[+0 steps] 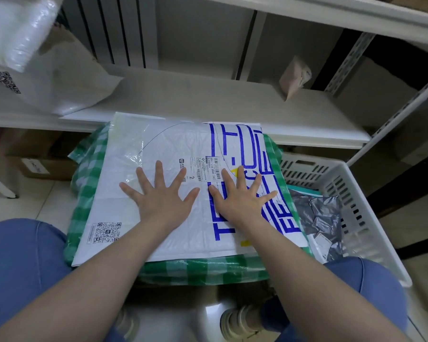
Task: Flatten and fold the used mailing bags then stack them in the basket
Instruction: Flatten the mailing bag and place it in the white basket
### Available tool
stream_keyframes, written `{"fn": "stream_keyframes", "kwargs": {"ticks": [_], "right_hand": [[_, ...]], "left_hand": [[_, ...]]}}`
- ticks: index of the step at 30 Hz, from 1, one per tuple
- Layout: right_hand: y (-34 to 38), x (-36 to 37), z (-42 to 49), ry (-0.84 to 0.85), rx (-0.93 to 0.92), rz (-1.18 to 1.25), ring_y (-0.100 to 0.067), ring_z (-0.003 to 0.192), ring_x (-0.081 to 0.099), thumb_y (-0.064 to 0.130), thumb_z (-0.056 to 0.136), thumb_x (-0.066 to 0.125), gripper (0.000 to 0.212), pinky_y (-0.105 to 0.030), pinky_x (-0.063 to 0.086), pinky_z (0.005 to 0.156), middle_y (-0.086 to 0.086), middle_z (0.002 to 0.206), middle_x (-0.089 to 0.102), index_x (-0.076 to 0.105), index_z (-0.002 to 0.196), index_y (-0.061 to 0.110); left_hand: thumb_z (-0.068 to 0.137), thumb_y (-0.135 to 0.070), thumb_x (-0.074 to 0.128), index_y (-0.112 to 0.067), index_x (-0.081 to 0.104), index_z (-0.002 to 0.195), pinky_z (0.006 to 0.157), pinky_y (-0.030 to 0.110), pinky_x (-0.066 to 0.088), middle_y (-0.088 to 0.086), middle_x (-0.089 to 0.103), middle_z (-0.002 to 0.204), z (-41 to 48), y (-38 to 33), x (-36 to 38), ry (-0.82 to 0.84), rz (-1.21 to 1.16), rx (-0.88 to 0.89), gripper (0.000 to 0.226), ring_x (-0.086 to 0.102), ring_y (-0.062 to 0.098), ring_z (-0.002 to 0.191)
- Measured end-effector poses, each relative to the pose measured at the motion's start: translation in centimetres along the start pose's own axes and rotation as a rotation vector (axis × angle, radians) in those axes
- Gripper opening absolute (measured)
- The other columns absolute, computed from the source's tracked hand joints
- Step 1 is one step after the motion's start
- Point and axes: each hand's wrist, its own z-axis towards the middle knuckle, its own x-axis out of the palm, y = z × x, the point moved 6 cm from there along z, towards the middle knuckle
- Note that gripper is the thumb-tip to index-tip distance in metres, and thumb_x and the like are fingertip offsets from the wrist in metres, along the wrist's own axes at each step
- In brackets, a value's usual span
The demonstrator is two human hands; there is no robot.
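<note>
A large white mailing bag [173, 149] with blue lettering, a shipping label and a QR code lies flat on a green-and-white checked surface [208, 270] between my knees. My left hand [161, 193] presses on the bag's middle with fingers spread and straight. Beside it, my right hand [242, 196] presses flat on the blue lettering, fingers also spread. To the right stands a white slatted plastic basket [356, 198], holding a folded grey mailing bag [321, 218] and a teal edge behind it.
A white shelf board [208, 95] runs behind the bag, carrying more white mailing bags [47, 80] at the left and a small beige packet [294, 75] at the right. Cardboard boxes [42, 166] sit under the shelf. A metal rack upright [393, 114] stands at the right.
</note>
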Motion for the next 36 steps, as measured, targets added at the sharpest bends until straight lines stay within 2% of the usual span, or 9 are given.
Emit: {"fn": "stream_keyframes", "kwargs": {"ticks": [4,9,15,18,24,26,29,32,36], "right_hand": [[0.4,-2.2,0.8,-0.070,0.010,0.099,-0.043,0.146,-0.013,0.078,0.087,0.014,0.065,-0.080,-0.008,0.100,0.007,0.163,-0.001,0.021,0.145,0.048],[1.4,-5.7,5.1,-0.182,0.022,0.120,-0.039,0.147,-0.017,0.077,0.088,0.015,0.069,-0.079,-0.007,0.103,0.012,0.163,-0.010,0.010,0.151,0.049],[1.6,-3.3,9.3,-0.038,0.056,0.072,-0.039,0.144,-0.025,0.079,0.086,0.006,0.072,-0.080,-0.013,0.098,0.010,0.162,-0.019,0.002,0.151,0.049],[1.5,-1.6,9.2,-0.001,0.059,0.024,-0.041,0.144,-0.025,0.079,0.086,0.003,0.074,-0.081,-0.015,0.097,0.007,0.162,-0.019,0.000,0.152,0.047],[1.4,-2.0,9.3,0.075,0.029,0.073,-0.040,0.144,-0.026,0.078,0.087,0.010,0.073,-0.078,-0.016,0.099,0.006,0.162,-0.020,0.000,0.152,0.046],[0.3,-3.0,8.7,0.044,0.052,0.144,-0.039,0.146,-0.019,0.073,0.090,0.020,0.073,-0.073,-0.010,0.107,0.002,0.163,-0.014,0.006,0.153,0.040],[-3.0,-4.4,7.8,-0.037,0.248,0.153,-0.041,0.146,0.006,0.062,0.092,0.035,0.074,-0.062,0.014,0.112,-0.009,0.162,0.007,0.014,0.154,0.027],[-6.0,-5.8,6.2,-0.025,0.334,0.141,-0.038,0.134,0.032,0.052,0.095,0.044,0.067,-0.049,0.033,0.105,-0.018,0.149,0.032,0.025,0.147,0.016],[-8.7,-6.3,4.7,0.027,0.378,0.323,-0.036,0.124,0.046,0.042,0.094,0.054,0.062,-0.047,0.048,0.096,-0.017,0.136,0.048,0.032,0.143,0.011]], "left_hand": [[0.076,-0.087,-0.004,-0.055,-0.013,0.146,0.103,0.075,-0.013,-0.001,-0.023,0.161,1.0,-0.4,-1.2,-0.007,-0.029,0.003,0.077,-0.026,0.041,0.143],[0.078,-0.086,-0.002,-0.057,-0.011,0.146,0.104,0.073,-0.017,-0.004,-0.018,0.162,5.2,-2.1,-4.4,-0.119,-0.109,0.034,0.074,-0.027,0.038,0.144],[0.080,-0.084,-0.005,-0.057,-0.008,0.147,0.103,0.074,-0.013,-0.002,-0.020,0.162,8.6,-2.5,-1.8,-0.025,-0.043,-0.006,0.072,-0.026,0.040,0.144],[0.079,-0.083,-0.009,-0.055,-0.009,0.147,0.103,0.075,-0.013,-0.001,-0.019,0.162,8.6,-2.5,-0.6,-0.047,0.008,-0.005,0.073,-0.024,0.042,0.144],[0.080,-0.084,-0.007,-0.054,-0.009,0.147,0.103,0.075,-0.014,0.000,-0.019,0.162,8.7,-2.5,-0.7,0.013,0.002,-0.009,0.074,-0.025,0.041,0.144],[0.081,-0.083,-0.004,-0.054,-0.009,0.148,0.103,0.074,-0.016,-0.001,-0.020,0.162,8.4,-2.4,-1.3,0.059,-0.037,-0.007,0.072,-0.027,0.038,0.144],[0.087,-0.076,0.000,-0.052,-0.013,0.148,0.105,0.073,-0.016,-0.002,-0.021,0.162,7.7,-2.2,-1.6,0.133,-0.088,-0.017,0.067,-0.026,0.034,0.145],[0.097,-0.061,0.005,-0.049,-0.017,0.148,0.107,0.072,-0.011,-0.003,-0.022,0.161,5.2,-3.0,-1.8,0.171,-0.024,0.013,0.057,-0.023,0.032,0.147],[0.102,-0.043,0.013,-0.044,-0.012,0.151,0.108,0.071,-0.011,-0.003,-0.023,0.161,1.9,-4.0,-1.5,0.163,0.036,0.042,0.055,-0.024,0.030,0.147]]}}
